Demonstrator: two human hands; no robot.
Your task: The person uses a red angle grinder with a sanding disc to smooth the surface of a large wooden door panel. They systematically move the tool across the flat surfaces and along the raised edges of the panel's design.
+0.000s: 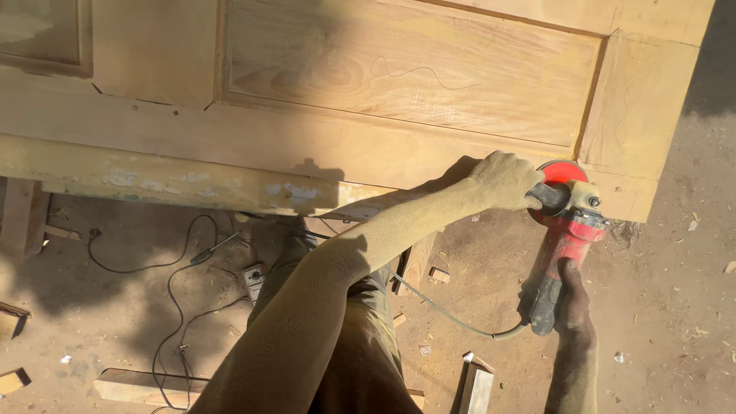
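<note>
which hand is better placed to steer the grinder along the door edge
Probably the left hand: it grips the black side handle right beside the disc of the red angle grinder, against the edge of the pale wooden panelled door. The right hand holds the rear body, farther from the disc.

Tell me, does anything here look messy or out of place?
Yes. Black cables snake loosely over the dirt floor among scattered wood offcuts. The wooden door bears squiggly pencil marks, and sawdust coats the arm of the left hand holding the red grinder.
</note>
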